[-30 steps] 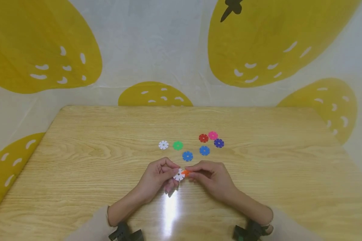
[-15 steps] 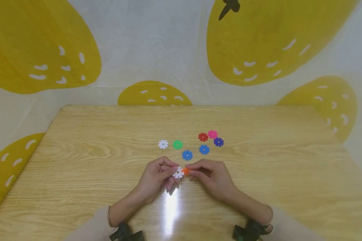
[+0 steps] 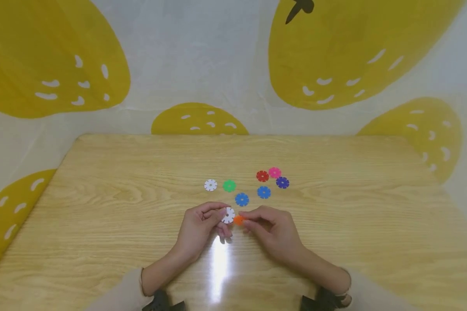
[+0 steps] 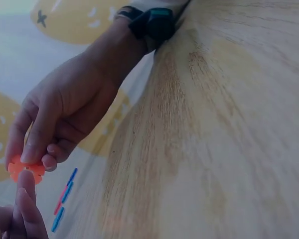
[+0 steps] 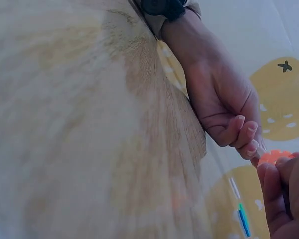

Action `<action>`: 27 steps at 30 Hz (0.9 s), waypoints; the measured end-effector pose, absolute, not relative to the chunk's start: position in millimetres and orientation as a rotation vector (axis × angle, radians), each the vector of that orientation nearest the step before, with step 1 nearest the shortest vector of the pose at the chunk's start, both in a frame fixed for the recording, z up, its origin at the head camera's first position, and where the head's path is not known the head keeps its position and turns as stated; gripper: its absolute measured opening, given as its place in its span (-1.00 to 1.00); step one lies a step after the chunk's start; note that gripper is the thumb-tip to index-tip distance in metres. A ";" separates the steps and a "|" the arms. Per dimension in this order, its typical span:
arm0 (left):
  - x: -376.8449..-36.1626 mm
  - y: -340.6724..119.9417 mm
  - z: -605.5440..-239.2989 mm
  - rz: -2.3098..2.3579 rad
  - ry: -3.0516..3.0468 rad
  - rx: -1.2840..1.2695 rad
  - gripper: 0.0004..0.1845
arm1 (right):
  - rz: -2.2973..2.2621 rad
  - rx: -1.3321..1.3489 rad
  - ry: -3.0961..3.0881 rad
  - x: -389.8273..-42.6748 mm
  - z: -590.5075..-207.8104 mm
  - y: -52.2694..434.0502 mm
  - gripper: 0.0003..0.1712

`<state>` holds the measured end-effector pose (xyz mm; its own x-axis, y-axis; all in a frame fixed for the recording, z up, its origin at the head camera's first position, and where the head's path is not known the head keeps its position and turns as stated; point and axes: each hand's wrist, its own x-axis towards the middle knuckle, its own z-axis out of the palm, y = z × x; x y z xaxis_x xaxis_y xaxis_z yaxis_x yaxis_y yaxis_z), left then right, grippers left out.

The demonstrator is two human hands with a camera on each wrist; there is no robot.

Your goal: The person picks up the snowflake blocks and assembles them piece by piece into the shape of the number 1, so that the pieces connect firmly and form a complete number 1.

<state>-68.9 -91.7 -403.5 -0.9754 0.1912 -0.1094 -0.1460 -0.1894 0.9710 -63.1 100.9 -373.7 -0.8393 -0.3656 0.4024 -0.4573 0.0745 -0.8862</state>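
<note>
Left hand (image 3: 202, 224) and right hand (image 3: 270, 226), fingertips pinched, nearly touching.

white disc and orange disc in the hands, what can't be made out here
- Whether the white disc and orange disc are slotted together: head view, too small.
- White disc in the wrist views: hidden behind the left hand.
- Orange disc: partly covered by the right hand fingers.
- Loose discs: blurred, edge-on slivers in wrist views.
</note>
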 end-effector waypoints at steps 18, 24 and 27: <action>-61.4 -74.9 -402.9 2.488 1.459 -0.024 -0.91 | 1.809 0.845 -2.246 -64.6 -373.5 100.2 -0.77; -59.1 -74.8 -403.2 2.473 1.450 -0.016 -0.95 | 1.809 0.847 -2.279 -64.5 -373.0 98.6 -0.78; -58.5 -75.1 -404.1 2.483 1.441 -0.017 -0.94 | 1.808 0.861 -2.278 -64.6 -374.3 97.2 -0.78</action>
